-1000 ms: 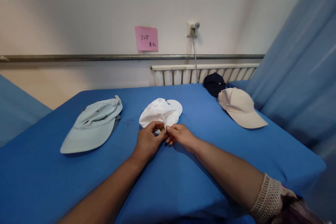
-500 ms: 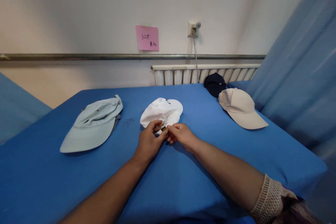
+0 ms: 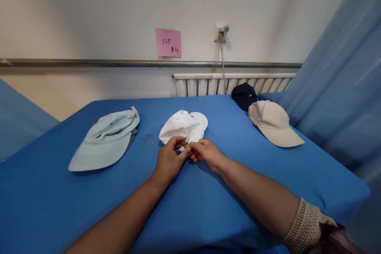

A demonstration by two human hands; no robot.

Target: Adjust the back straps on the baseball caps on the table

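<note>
A white cap [image 3: 184, 126] lies in the middle of the blue-covered table [image 3: 208, 190]. My left hand [image 3: 169, 158] and my right hand [image 3: 206, 152] meet at the cap's near edge. Both pinch its back strap, where a small brass-coloured buckle [image 3: 187, 146] shows between the fingertips. The fingers of both hands are closed on that strap.
A pale blue cap [image 3: 104, 139] lies to the left. A beige cap [image 3: 274, 123] and a dark navy cap [image 3: 244, 94] sit at the back right. Behind are a radiator [image 3: 232, 83], a metal rail, a pink note [image 3: 168, 43] and a blue curtain [image 3: 336, 67].
Almost nothing differs. My fingers have shifted slightly on the strap buckle, and the view has drifted a little.
</note>
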